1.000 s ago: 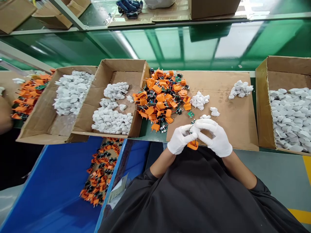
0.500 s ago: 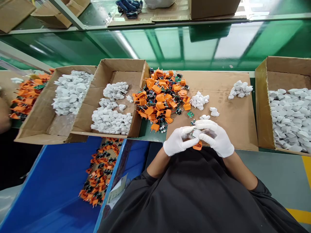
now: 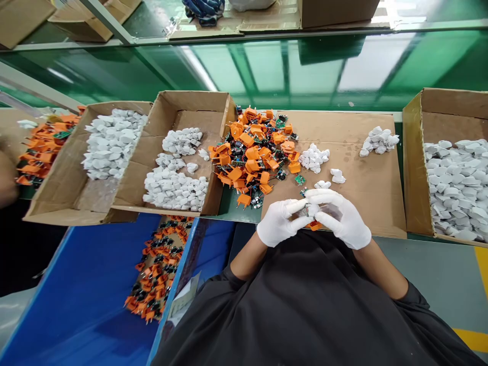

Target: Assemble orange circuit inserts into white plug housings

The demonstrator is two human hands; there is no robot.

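My left hand (image 3: 279, 222), in a white glove, is closed with its fingertips pinching a small white putty-like lump (image 3: 313, 210) and a greyish part beside it. My right hand (image 3: 345, 219), also gloved in white, closes on the same lump from the other side. Just below the fingertips shows an orange plug casing (image 3: 314, 225), partly hidden; whether it is joined to the lump I cannot tell. A small green circuit board (image 3: 300, 180) and loose white lumps (image 3: 337, 176) lie on the cardboard sheet (image 3: 366, 203) beyond my hands.
Orange plug casings with boards (image 3: 251, 152) are heaped left of the sheet. Cardboard boxes of white pieces stand left (image 3: 215, 188) and right (image 3: 414, 162). A blue bin (image 3: 87, 284) below holds more orange plugs. Another person's blurred arm (image 3: 7, 178) is at far left.
The orange casing has shifted slightly right and sunk further behind my fingers. The white lump has turned a little between the fingertips; both hands keep their hold.
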